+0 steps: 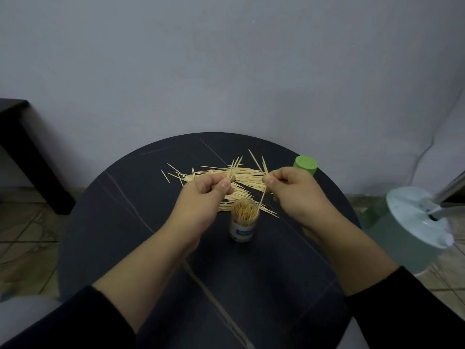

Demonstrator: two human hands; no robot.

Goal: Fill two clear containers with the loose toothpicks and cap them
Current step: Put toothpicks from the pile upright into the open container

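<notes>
I see my left hand (205,191) and right hand (293,190) each pinching thin wooden toothpicks (235,165) just above the open clear cylindrical container (244,219).

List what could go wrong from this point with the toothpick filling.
1. The open container is narrow, upright and already packed; the right hand angles a toothpick at its rim, so a nudge might tip it and spill.
2. The left hand pinches a small bunch above the table; some may slip back onto the loose pile.
3. The green cap sits near the table's far edge and might get knocked off.
</notes>
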